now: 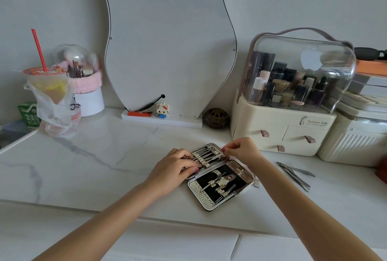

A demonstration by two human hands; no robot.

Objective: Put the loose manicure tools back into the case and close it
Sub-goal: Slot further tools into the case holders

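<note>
The manicure case (pixel 198 190) lies open on the marble counter, both halves flat, with silver tools under woven metal straps on a black lining. My left hand (pixel 176 167) rests on the left edge of the far half, fingers lying over the tool handles. My right hand (pixel 240 150) is at the far right corner of that half, its fingertips pinching a small tool there; what it is I cannot tell. Loose metal tools (pixel 296 173), among them a file and tweezers, lie on the counter to the right of the case.
A cream cosmetics organiser (pixel 282 133) with drawers and a clear dome stands behind right. A mirror base (pixel 163 121), a small dark pot (pixel 216 117) and a toy figure (pixel 162 110) sit behind. A bagged drink cup (pixel 50 93) stands far left.
</note>
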